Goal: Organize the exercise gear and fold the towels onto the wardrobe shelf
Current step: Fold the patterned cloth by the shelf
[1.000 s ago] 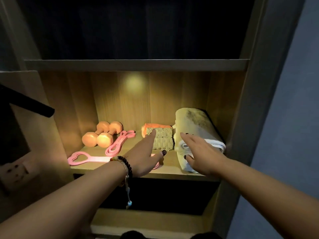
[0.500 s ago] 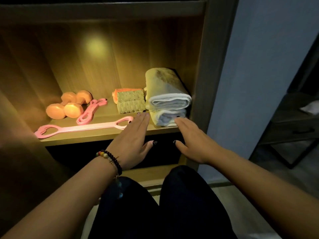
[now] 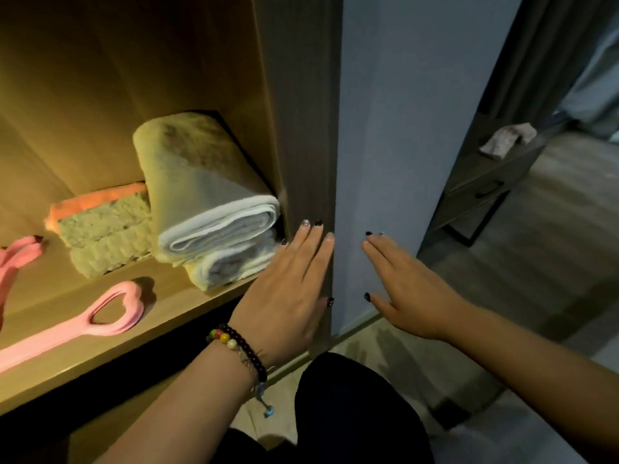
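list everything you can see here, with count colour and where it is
white towels: 2, folded and stacked, right end of the wardrobe shelf
green towels: 2, folded and stacked, left of the white stack
orange towel: 1, behind the green stack
pink pull band: 1, flat along the shelf front
pink loop band: 1, left edge, cut off by the frame
cloth: 1, pale, on the dark side table at far right
bead bracelet: 1, multicoloured, left wrist
left hand: open, before the wardrobe side panel
right hand: open, holding nothing
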A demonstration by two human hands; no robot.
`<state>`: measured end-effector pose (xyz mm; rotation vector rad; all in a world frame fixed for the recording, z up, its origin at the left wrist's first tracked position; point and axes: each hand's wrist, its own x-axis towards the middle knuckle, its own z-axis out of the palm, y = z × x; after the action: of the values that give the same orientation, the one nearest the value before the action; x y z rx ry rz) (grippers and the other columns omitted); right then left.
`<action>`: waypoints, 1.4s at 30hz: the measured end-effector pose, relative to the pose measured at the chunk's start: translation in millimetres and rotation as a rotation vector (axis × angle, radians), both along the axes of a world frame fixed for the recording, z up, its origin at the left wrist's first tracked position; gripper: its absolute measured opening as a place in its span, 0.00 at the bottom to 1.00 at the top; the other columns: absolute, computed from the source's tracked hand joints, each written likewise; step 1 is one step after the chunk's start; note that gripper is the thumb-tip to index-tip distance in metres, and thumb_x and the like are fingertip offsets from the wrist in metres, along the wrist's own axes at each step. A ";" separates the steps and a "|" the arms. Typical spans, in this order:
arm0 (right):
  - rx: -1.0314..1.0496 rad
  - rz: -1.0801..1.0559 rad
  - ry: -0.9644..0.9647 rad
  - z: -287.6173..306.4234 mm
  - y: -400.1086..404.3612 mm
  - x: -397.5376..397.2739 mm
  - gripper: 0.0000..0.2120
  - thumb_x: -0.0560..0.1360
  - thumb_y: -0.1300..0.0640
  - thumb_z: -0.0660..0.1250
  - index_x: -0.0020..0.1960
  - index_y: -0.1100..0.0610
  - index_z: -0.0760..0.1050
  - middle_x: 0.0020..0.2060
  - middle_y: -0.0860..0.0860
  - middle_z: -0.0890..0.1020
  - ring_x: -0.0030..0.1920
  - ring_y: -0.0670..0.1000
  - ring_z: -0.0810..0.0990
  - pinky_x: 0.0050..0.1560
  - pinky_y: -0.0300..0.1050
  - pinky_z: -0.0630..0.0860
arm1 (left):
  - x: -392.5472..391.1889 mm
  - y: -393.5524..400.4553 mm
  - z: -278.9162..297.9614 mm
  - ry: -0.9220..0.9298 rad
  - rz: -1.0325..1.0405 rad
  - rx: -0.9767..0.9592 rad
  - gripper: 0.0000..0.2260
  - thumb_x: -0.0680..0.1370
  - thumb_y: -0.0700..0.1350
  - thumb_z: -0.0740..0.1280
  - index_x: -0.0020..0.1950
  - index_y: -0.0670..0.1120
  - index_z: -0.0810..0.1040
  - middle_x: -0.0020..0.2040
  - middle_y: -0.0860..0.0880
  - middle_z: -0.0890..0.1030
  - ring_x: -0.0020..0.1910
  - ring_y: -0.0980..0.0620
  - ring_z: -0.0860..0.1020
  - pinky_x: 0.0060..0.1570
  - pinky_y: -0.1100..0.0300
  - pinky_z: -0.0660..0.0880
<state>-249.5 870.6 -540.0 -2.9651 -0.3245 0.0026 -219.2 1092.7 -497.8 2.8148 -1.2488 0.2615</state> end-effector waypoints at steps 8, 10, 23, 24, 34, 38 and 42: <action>0.045 -0.194 -0.016 45.7 -46.4 25.5 0.34 0.80 0.49 0.59 0.78 0.59 0.47 0.77 0.53 0.49 0.77 0.51 0.49 0.73 0.45 0.45 | 76.1 -53.5 50.9 0.135 -0.281 -0.077 0.30 0.80 0.49 0.60 0.78 0.40 0.53 0.78 0.44 0.54 0.78 0.50 0.50 0.74 0.54 0.51; 0.126 -0.266 0.061 63.7 -53.3 27.5 0.35 0.81 0.46 0.55 0.78 0.54 0.38 0.73 0.44 0.38 0.73 0.42 0.38 0.71 0.37 0.38 | 86.0 -67.2 65.6 0.139 -0.322 -0.098 0.29 0.80 0.50 0.58 0.77 0.40 0.54 0.78 0.43 0.56 0.77 0.49 0.52 0.73 0.53 0.54; 0.044 -0.533 -0.009 208.8 -166.2 -6.9 0.37 0.74 0.52 0.70 0.75 0.62 0.56 0.73 0.61 0.63 0.75 0.59 0.60 0.73 0.56 0.61 | 105.4 -188.2 189.9 0.385 -0.423 0.015 0.33 0.82 0.49 0.56 0.78 0.46 0.38 0.78 0.52 0.37 0.71 0.61 0.32 0.66 0.68 0.31; 0.078 -0.560 0.020 216.1 -174.6 -6.4 0.37 0.75 0.50 0.67 0.77 0.59 0.53 0.75 0.58 0.59 0.76 0.56 0.56 0.75 0.53 0.58 | 107.5 -199.9 192.7 0.386 -0.425 0.022 0.32 0.82 0.49 0.56 0.78 0.45 0.38 0.78 0.51 0.38 0.71 0.61 0.33 0.66 0.68 0.31; 0.200 -0.705 0.225 239.4 -299.7 13.6 0.35 0.78 0.43 0.59 0.78 0.52 0.47 0.77 0.51 0.50 0.76 0.53 0.52 0.74 0.51 0.59 | 120.8 -346.3 192.4 0.601 -0.274 -0.080 0.31 0.82 0.46 0.58 0.78 0.44 0.43 0.79 0.49 0.42 0.76 0.55 0.36 0.74 0.63 0.41; 0.198 -0.720 0.232 252.5 -343.6 28.8 0.35 0.78 0.43 0.59 0.78 0.51 0.47 0.77 0.52 0.51 0.76 0.55 0.56 0.73 0.53 0.62 | 124.5 -386.0 191.0 0.663 -0.206 -0.092 0.32 0.81 0.45 0.59 0.79 0.45 0.43 0.79 0.50 0.42 0.76 0.56 0.37 0.73 0.64 0.42; 0.191 -0.682 0.278 260.0 -364.7 43.6 0.34 0.79 0.45 0.61 0.78 0.52 0.48 0.77 0.53 0.50 0.76 0.56 0.53 0.73 0.51 0.59 | 136.3 -413.6 193.2 0.710 -0.168 -0.114 0.33 0.81 0.46 0.60 0.79 0.45 0.43 0.79 0.51 0.42 0.76 0.56 0.37 0.74 0.63 0.42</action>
<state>-205.8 505.9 -280.0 -2.6787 0.6779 0.2790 -82.9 679.1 -304.6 2.3327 -1.2098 -0.5986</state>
